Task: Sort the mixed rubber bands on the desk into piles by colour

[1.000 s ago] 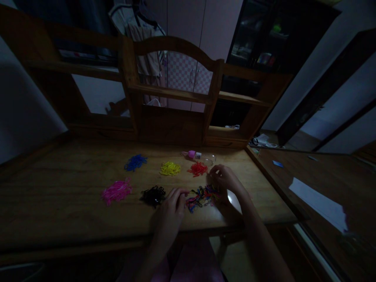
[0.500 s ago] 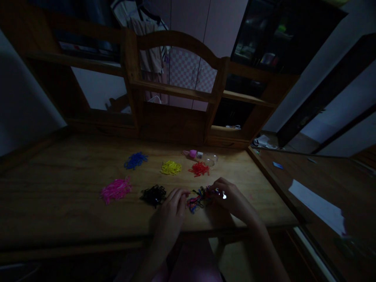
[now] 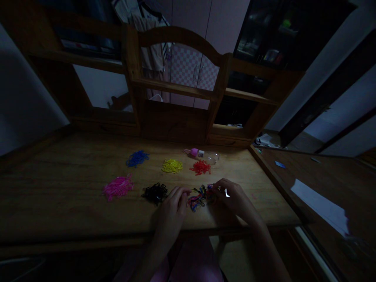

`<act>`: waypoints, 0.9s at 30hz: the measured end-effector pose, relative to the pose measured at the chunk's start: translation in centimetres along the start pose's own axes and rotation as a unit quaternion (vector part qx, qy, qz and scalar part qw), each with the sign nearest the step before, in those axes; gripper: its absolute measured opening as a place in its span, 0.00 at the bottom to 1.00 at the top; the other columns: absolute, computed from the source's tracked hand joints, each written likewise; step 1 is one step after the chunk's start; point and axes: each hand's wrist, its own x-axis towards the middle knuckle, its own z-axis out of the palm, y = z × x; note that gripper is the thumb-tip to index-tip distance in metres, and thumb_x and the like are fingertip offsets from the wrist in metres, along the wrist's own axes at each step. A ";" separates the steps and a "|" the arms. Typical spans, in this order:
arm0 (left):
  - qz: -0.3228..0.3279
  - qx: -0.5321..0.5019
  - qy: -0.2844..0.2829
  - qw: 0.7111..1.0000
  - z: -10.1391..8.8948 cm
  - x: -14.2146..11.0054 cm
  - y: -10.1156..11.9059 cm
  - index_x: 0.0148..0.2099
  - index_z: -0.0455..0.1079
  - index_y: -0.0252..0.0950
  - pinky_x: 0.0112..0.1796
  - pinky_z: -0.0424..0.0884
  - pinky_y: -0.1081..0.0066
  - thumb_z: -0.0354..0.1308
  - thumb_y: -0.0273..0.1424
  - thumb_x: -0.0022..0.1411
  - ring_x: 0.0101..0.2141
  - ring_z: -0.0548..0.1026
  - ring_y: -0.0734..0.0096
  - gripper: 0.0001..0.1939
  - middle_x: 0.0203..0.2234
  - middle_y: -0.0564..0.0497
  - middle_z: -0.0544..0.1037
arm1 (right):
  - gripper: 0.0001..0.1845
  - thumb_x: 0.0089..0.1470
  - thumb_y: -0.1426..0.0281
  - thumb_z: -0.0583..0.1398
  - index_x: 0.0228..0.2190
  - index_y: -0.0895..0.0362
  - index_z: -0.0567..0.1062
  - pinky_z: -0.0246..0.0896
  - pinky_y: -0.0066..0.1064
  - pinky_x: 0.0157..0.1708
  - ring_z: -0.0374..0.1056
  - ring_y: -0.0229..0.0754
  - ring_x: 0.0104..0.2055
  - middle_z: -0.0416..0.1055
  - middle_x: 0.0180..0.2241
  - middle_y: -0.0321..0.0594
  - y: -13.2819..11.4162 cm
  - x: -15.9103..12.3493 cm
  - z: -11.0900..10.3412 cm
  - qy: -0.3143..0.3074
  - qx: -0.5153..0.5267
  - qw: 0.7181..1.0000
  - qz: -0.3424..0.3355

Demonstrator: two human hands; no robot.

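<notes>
A mixed heap of small coloured rubber bands (image 3: 198, 199) lies on the wooden desk between my hands. My left hand (image 3: 174, 205) rests at the heap's left side, its fingers curled and pressed together; what they may hold is too dark and small to make out. At the right side, my right hand (image 3: 232, 196) has its fingertips closed in among the mixed bands, hiding part of the heap. Just left of my left hand sits a pile of black bands (image 3: 155, 193). Single-colour piles lie farther out: pink bands (image 3: 118, 187), blue bands (image 3: 137, 158), yellow bands (image 3: 172, 166) and red bands (image 3: 201, 167).
A clear bottle (image 3: 212, 157) with a pink top lies behind the red pile. The desk's wooden shelf frame (image 3: 176, 90) rises at the back. On the brown surface to the right is a white paper strip (image 3: 320, 206) and a small blue card (image 3: 280, 164). The room is dim.
The whole view has shifted slightly. Both hands stay at the mixed heap, with only small finger movement of the right hand at its right side.
</notes>
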 end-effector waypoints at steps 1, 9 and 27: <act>0.000 -0.001 -0.001 1.000 0.0 0.0 0.0 0.41 0.71 0.41 0.43 0.69 0.68 0.44 0.30 0.67 0.42 0.75 0.66 0.14 0.39 0.50 0.78 | 0.07 0.58 0.71 0.57 0.34 0.53 0.76 0.61 0.27 0.29 0.68 0.38 0.29 0.74 0.31 0.36 0.1 -0.1 -0.1 0.005 0.000 1.000 0.005; 0.008 0.022 0.002 1.000 0.1 0.3 -0.1 0.40 0.71 0.42 0.43 0.69 0.68 0.47 0.30 0.66 0.41 0.75 0.65 0.10 0.39 0.51 0.77 | 0.11 0.55 0.74 0.58 0.39 0.53 0.77 0.62 0.27 0.30 0.69 0.37 0.30 0.76 0.33 0.35 0.4 -0.2 -0.3 0.012 0.001 1.000 0.009; 0.051 0.046 -0.066 0.996 0.7 0.4 -0.8 0.48 0.68 0.40 0.49 0.67 0.63 0.50 0.20 0.57 0.47 0.72 0.63 0.19 0.43 0.49 0.74 | 0.12 0.56 0.72 0.58 0.42 0.53 0.77 0.62 0.26 0.29 0.70 0.37 0.29 0.78 0.34 0.36 0.7 0.0 -0.5 0.026 -0.025 0.999 0.032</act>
